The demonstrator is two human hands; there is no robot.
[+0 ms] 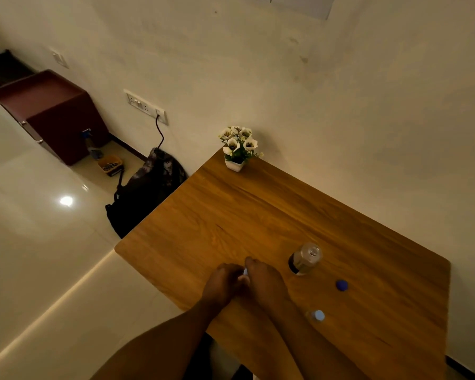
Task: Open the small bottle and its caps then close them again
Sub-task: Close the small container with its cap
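Hands meet over something small and pale

Both forearms reach over the table point(231, 215) edge. Left hand point(224, 281) and right hand point(263, 278) touch, fingers curled round a small pale item point(245, 271); what it is, I cannot tell. Right of them stands a clear bottle point(305, 259) with dark liquid, uncapped. A blue cap point(342, 285) lies nearby, a pale cap point(318, 315) nearer. Flowers point(239, 146) sit at the far corner
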